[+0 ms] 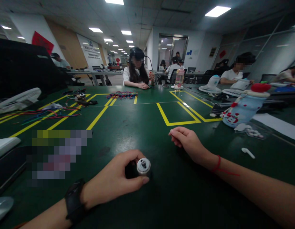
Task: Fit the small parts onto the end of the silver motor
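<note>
My left hand (114,181), with a black watch on its wrist, grips a small grey cylindrical motor (143,166) whose shaft end faces me, held just above the green table (142,127). My right hand (188,141) hovers a little beyond it with the fingers loosely curled and nothing in them. A red string circles that wrist. A small white plastic part (248,153) lies on the table to the right of my right arm.
Yellow tape lines (178,122) mark boxes on the table. A bundle of coloured wires (122,94) lies at the far side, more wires (42,114) and a white fan (16,100) at left, a blue bottle (243,108) on its side at right. People sit across.
</note>
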`<state>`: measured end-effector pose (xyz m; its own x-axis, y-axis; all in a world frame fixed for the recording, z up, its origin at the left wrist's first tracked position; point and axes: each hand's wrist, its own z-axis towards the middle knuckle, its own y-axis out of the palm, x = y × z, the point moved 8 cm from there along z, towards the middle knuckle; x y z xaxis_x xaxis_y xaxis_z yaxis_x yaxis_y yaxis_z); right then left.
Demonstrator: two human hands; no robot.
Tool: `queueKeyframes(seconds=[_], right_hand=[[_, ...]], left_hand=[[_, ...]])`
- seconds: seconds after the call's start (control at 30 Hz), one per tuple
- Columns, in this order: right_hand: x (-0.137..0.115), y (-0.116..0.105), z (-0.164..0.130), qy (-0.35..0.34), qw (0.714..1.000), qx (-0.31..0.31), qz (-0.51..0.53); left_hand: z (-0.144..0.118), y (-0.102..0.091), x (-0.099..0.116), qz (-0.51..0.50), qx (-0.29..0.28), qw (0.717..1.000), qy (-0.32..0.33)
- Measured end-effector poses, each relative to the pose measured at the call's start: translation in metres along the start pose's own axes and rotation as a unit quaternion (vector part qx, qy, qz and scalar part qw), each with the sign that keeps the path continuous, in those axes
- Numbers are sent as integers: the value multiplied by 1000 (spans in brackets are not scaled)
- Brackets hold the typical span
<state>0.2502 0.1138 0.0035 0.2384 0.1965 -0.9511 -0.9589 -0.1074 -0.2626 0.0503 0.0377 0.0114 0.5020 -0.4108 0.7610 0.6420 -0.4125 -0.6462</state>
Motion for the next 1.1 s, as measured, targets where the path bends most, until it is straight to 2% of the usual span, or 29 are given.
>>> queueKeyframes(seconds=[0.37, 0.47, 0.6, 0.7, 0.9, 1.1], right_hand=[[-9, 7, -5, -15, 999, -28, -43], [-22, 23, -16, -34, 995, -63, -72], [-57, 57, -40, -127, 977, -136, -104], [-74, 71, -51, -163, 968, -150, -115], [-82, 59, -49, -185, 973, -105, -84], [-79, 70, -52, -180, 966, -145, -116]], left_hand=[[4, 1, 0, 0, -7, 1000, -3], [3, 1, 1, -1, -3, 1000, -5], [3, 2, 0, 3, 2, 1000, -4], [4, 3, 0, 14, 5, 1000, 0], [5, 4, 1, 20, 2, 1000, 1], [4, 4, 1, 24, 9, 1000, 1]])
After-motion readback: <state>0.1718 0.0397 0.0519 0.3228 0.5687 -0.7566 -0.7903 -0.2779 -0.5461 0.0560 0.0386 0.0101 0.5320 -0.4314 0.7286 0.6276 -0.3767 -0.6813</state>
